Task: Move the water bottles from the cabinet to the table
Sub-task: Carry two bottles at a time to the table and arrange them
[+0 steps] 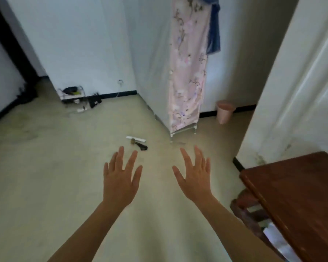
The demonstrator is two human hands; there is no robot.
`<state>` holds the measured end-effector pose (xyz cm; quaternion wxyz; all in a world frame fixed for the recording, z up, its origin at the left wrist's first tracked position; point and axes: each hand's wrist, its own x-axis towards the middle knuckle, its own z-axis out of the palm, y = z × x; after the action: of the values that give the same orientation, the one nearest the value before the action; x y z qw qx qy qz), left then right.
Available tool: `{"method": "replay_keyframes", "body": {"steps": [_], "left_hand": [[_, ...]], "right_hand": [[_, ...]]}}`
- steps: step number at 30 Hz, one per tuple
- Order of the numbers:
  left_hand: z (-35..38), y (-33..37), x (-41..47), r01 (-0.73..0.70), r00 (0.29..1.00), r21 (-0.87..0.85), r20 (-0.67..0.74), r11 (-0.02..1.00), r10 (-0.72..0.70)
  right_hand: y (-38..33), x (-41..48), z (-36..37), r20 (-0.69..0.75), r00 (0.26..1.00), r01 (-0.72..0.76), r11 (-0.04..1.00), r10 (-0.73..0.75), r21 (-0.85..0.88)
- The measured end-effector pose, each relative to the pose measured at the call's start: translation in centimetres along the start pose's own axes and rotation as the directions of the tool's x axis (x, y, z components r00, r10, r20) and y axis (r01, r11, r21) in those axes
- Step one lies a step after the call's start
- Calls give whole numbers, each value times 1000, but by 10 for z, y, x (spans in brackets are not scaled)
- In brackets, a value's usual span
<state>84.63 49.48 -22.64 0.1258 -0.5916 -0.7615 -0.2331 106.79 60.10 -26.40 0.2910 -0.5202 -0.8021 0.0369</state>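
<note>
No water bottles can be seen. They are judged to be hidden inside the fabric-covered cabinet [186,82], behind its pink floral cover, so their long axis cannot be told. Both hands are held out short of the cabinet, above the floor, and nothing is gripped. The left hand [121,178] and the right hand [194,176] are shown backs up, with fingers straight and spread. From both hands the cabinet lies ahead and slightly to the right. The right hand is the nearer to its lower front corner, so the cover would probably be reached first by that hand. The table [295,195] is seen to the right of the cabinet and nearer the person, with only one corner in view.
</note>
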Motion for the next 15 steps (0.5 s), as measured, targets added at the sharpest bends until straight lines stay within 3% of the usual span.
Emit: {"method": "replay_keyframes", "body": {"steps": [7,15], "left_hand": [[-56,-203,-10,328,945,157,-62,932,-322],[-54,-376,24,644,754,278,-79,713,-652]], "right_hand": [[-205,76,118,46,935,340,926,-352,165],[-374,181,264,61,764,594,737,-643,323]]}}
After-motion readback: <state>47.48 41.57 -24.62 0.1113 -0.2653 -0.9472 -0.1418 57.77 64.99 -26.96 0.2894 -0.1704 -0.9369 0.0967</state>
